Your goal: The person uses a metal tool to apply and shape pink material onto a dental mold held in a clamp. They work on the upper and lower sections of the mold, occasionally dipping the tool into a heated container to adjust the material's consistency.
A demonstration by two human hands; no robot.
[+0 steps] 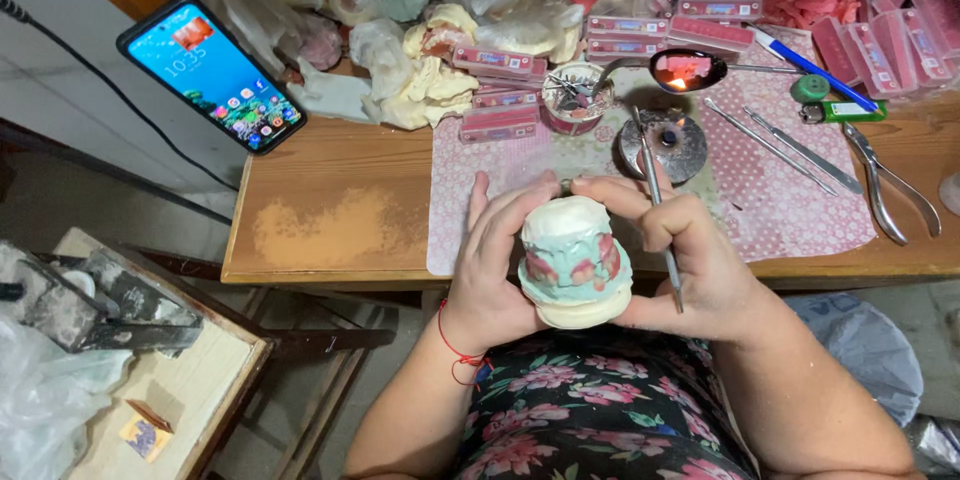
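Hands cradle a plaster dental model (pixel 575 265) with pink wax gums and pale green coating, held above the lap just in front of the wooden worktop (pixel 330 230). Left hand (pixel 497 270) wraps its fingers around the model's side; right hand (pixel 680 260) steadies the other side while pinching a slim metal instrument (pixel 660 210) between thumb and fingers. Behind, on a dotted pink mat (pixel 780 210), sit a small burner (pixel 662 143), a spoon (pixel 688 70) and pliers (pixel 890 185). A smartphone (pixel 212 74) lies at the left.
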